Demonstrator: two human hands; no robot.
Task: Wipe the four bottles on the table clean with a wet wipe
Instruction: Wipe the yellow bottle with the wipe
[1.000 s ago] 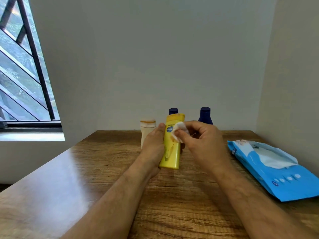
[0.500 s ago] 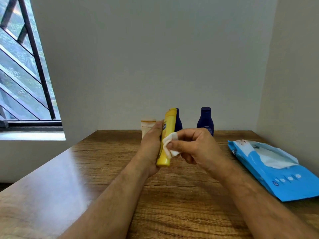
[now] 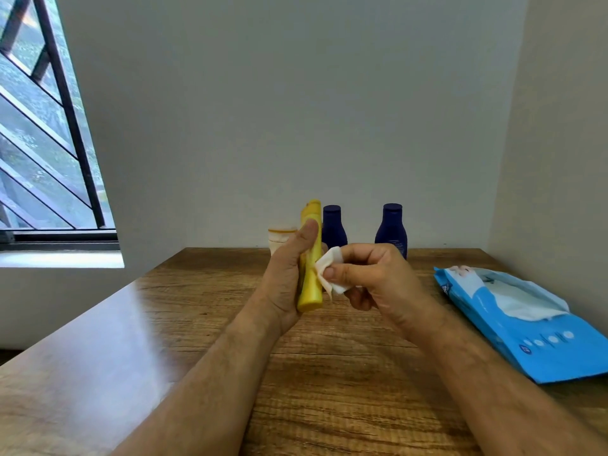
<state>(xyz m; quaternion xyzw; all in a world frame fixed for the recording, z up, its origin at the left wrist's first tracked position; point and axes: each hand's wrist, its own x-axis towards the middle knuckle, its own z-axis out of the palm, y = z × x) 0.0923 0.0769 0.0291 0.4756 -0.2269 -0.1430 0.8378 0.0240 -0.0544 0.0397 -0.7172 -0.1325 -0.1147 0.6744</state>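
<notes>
Yellow bottle (image 3: 311, 274) gripped, wipe (image 3: 330, 274) pinched, pack (image 3: 539, 343) open

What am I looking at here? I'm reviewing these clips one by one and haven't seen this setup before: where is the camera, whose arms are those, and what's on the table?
There is no machine. A person wears a wide-angle camera on the head, so the single view looks forward and down over their own forearms. The left hand grips a yellow bottle upright above the wooden table. The right hand pinches a folded white wet wipe against the bottle's side. At the back of the table stand a cream bottle, partly hidden by the left hand, and two dark blue bottles. On the right lies a blue pack of wipes, its flap open. A barred window is at the left.
</notes>
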